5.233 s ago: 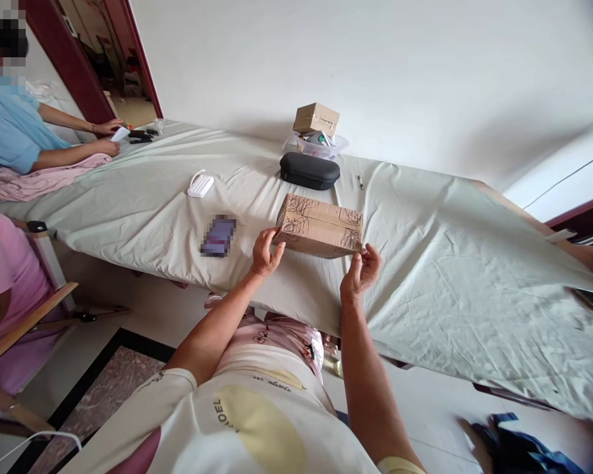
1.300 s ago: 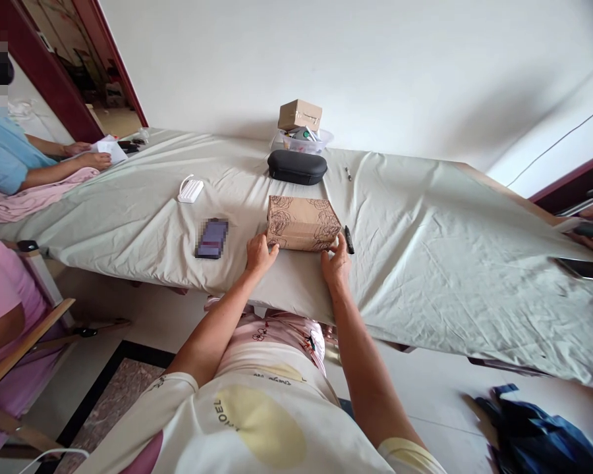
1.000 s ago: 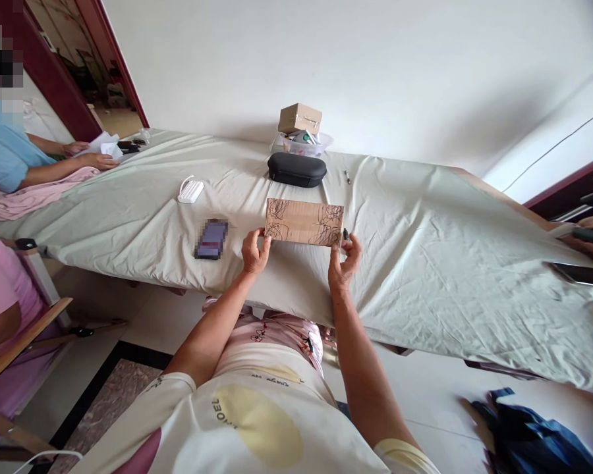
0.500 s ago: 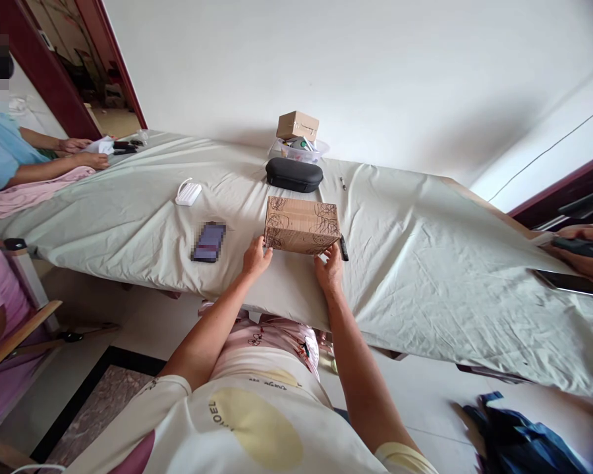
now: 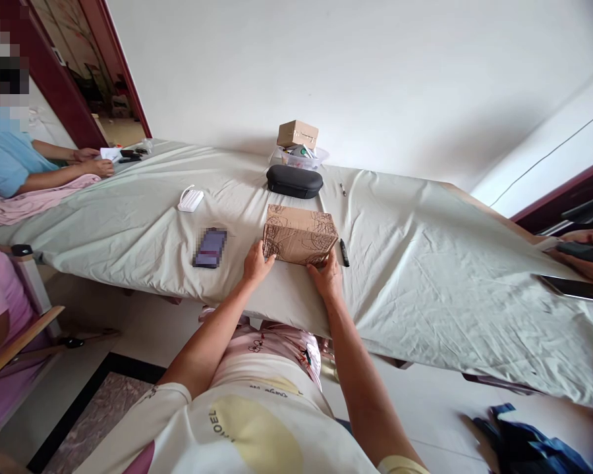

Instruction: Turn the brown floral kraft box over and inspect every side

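Observation:
A brown cardboard box (image 5: 299, 232) with dark scribbled line drawings sits at the near middle of the cloth-covered table. My left hand (image 5: 257, 264) grips its lower left corner, thumb on the near face. At the lower right corner my right hand (image 5: 326, 276) holds it, with the thumb along the bottom edge and the other fingers partly hidden behind the side. A black marker (image 5: 344, 253) lies on the cloth just right of the box. Behind the box rests a black zippered case (image 5: 294, 181).
Left of the box lie a phone (image 5: 210, 248) and a white power bank (image 5: 190, 199). A clear plastic bin (image 5: 321, 158) with a small carton (image 5: 298, 133) on it stands by the wall. Another person's hands (image 5: 96, 162) hold something white at far left; at far right lies a dark phone (image 5: 573, 287).
The box's near face has come more into view, as the box tilts slightly. My right hand's thumb now lies along the bottom edge. The whole view has shifted a little.

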`<state>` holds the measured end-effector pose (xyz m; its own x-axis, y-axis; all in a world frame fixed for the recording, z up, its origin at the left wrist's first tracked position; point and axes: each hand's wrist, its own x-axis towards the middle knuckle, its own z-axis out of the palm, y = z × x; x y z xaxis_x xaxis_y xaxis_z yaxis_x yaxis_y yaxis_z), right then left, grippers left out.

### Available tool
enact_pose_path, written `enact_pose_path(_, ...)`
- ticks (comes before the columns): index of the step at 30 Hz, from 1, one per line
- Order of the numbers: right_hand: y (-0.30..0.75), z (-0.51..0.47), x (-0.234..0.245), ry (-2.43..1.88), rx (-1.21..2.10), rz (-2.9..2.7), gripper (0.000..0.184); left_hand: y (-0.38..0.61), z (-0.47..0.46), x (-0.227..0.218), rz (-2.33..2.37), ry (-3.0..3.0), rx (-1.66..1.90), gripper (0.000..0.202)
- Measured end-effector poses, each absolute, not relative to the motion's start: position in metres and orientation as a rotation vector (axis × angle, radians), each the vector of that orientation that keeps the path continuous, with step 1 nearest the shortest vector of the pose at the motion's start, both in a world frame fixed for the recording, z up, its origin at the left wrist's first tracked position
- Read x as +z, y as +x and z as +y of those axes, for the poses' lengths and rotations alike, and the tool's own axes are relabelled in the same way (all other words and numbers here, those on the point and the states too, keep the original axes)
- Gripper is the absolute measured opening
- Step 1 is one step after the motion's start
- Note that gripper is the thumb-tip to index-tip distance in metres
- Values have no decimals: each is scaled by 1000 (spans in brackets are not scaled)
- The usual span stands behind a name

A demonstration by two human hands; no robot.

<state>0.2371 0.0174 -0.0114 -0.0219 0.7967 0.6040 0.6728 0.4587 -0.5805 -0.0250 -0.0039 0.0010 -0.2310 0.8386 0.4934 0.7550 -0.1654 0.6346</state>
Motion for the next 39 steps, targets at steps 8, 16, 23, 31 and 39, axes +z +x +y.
enact_pose_path(8, 230, 15, -13, -1406, 33, -1661, 79, -19, -2, -1, 2027, 1927, 1260, 80)
enact_pose_path(16, 222, 6, 13, -1096, 134, -1521, 72, -23, -5, -1, 1884, 1801, 1700, 65)
enact_pose_path(23, 217, -8, 28, -1017, 277, -1450, 44, -27, -10, 8, 1715, 1930, 1911, 51)
enact_pose_path(31, 205, -17, 34, -864, 694, -1401, 44, -18, -14, 10, 1823, 2059, 1700, 63)
enact_pose_path(39, 196, -20, 35, -767, 954, -1509, 50, -7, -20, 13, 1540, 2446, 1511, 74)
